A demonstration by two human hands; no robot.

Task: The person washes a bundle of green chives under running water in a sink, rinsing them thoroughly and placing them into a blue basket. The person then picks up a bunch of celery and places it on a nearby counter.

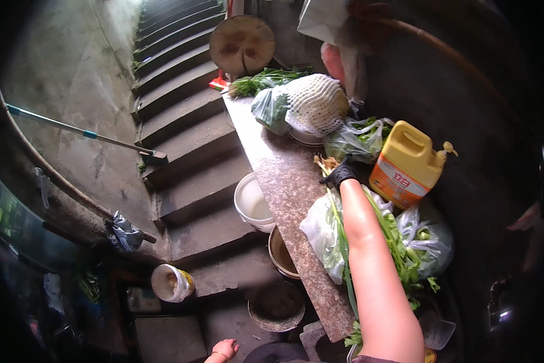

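Observation:
My right hand (342, 173), in a black glove, grips a bunch of scallions (326, 164) near its pale, brownish root end. Their long green leaves run back along the stone counter (281, 181), partly hidden under my forearm. Beside the forearm lie a white plastic bag of leafy greens (326, 231) and loose celery-like stalks (397, 240). At the bottom edge my left hand (225, 349), bare with a thin bracelet, hangs low away from the counter. Nothing shows in it, and its fingers are partly hidden.
A yellow pump jug (406, 165), bagged greens (358, 140) and a foam-netted item (317, 104) crowd the counter. A round chopping block (242, 45) stands at its far end. Buckets (254, 202) sit below by concrete stairs (199, 159). A broom (154, 156) leans left.

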